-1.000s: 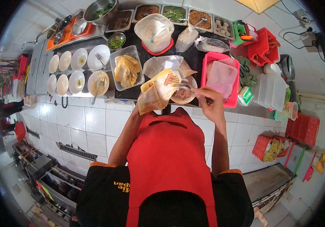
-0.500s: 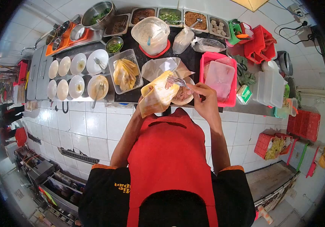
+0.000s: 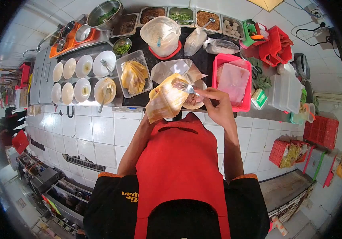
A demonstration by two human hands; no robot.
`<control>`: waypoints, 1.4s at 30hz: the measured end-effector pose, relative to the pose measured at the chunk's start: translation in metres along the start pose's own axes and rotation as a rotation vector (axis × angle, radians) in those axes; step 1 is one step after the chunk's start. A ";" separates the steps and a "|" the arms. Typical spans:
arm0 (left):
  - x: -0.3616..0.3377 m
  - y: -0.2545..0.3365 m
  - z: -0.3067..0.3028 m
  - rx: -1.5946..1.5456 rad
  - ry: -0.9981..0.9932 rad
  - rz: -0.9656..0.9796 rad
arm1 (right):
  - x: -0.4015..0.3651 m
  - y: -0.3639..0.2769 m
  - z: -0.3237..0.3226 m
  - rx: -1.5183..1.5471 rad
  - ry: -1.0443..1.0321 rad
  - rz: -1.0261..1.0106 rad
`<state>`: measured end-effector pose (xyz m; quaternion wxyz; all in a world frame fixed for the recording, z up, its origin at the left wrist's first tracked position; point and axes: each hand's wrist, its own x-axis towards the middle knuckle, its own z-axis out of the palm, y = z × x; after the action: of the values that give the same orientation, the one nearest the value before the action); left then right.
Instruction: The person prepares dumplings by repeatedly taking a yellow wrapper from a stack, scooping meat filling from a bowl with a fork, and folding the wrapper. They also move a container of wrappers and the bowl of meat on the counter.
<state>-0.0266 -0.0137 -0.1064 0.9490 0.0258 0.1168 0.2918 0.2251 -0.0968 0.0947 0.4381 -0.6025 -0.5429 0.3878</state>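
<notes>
A floppy stack of yellow wonton wrappers [image 3: 163, 104] rests on my left hand [image 3: 145, 118], which is mostly hidden beneath it. Closed around a metal fork's handle is my right hand [image 3: 218, 104]. The fork [image 3: 186, 87] reaches left over the wrappers, its tines at a smear of pinkish meat filling [image 3: 177, 83] on the top sheet. Partly behind the wrappers and my right hand, a bowl of meat filling [image 3: 194, 100] stands at the counter's front edge. More wrappers [image 3: 133, 77] lie in a clear plastic tray [image 3: 151, 88] to the left.
Several white bowls [image 3: 84, 65] stand in two rows at left, some with forks. A white tub [image 3: 161, 34] and metal trays of toppings [image 3: 208, 20] line the back. A pink basket [image 3: 245, 104] with a plastic box is right of my right hand.
The fork has shifted slightly, and its tines now meet the top wrapper, where more filling shows. My left hand keeps holding the wrappers in nearly the same spot.
</notes>
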 end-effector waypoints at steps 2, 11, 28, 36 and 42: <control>0.005 -0.010 -0.027 0.761 0.029 0.223 | 0.004 0.014 0.004 -0.090 -0.024 0.020; 0.003 -0.002 -0.016 1.008 -0.005 0.351 | 0.004 0.012 0.003 -0.067 -0.042 0.052; -0.002 0.002 0.011 1.630 0.181 0.496 | 0.007 0.016 0.010 0.301 0.014 0.009; -0.003 -0.016 0.055 0.145 0.179 0.057 | 0.014 0.006 0.058 -0.148 0.132 -0.090; 0.005 -0.023 -0.029 0.078 -0.140 0.124 | -0.004 0.000 0.095 -0.309 0.003 -0.268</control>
<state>-0.0169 -0.0310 -0.1385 0.9331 0.0904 0.0598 0.3429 0.1348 -0.0905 0.0643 0.3890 -0.5856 -0.6705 0.2370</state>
